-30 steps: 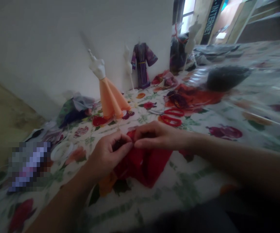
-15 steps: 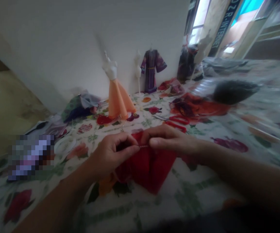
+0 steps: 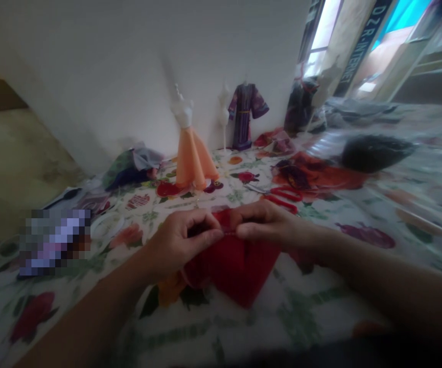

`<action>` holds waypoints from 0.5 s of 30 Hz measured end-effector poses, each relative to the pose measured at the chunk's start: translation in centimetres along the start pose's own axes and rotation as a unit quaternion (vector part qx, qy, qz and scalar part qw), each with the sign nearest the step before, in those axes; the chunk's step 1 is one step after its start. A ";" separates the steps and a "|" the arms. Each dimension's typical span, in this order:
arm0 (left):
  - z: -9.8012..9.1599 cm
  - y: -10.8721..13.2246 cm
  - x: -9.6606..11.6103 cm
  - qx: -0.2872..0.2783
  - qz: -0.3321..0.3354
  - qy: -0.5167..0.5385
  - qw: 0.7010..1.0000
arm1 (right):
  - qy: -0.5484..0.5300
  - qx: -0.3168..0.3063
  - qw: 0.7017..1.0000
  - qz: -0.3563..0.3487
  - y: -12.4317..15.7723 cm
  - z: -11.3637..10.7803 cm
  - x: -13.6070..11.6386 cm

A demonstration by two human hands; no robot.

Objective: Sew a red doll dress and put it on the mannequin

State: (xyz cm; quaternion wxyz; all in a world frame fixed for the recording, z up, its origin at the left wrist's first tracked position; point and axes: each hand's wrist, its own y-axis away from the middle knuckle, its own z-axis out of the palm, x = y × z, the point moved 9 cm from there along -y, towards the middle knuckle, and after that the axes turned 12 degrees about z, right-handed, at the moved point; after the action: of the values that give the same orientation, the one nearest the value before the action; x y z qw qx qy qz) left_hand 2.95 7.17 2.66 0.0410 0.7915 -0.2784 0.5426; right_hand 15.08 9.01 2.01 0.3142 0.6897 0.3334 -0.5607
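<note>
red cloth (image 3: 246, 273) is pinched at its upper edge between thumb and fingers of left hand (image 3: 185, 237) and right hand (image 3: 270, 225), over the flowered tablecloth (image 3: 243, 335); scissors (image 3: 285, 193) lie just beyond, a small mannequin (image 3: 183, 112) farther back.

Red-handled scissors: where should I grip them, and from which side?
Probably by the red loops, from the right: the scissors lie flat, loops rightward, metal blades pointing left. The right hand, pinching red cloth, is nearest.
</note>
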 end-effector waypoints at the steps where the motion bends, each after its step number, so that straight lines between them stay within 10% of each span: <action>1: -0.1 0.0 0.0 0.003 0.002 -0.001 1.000 | -0.006 -0.005 1.000 0.011 0.1 0.0 0.1; 15: 0.0 -0.1 0.1 0.006 0.010 0.003 1.000 | -0.041 -0.029 0.999 0.017 -0.3 -0.1 0.2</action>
State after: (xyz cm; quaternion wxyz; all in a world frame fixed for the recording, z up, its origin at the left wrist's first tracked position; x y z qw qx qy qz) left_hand 3.02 7.17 2.73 0.0320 0.7871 -0.2826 0.5473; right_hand 14.93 9.23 1.83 0.3568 0.6622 0.3251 -0.5731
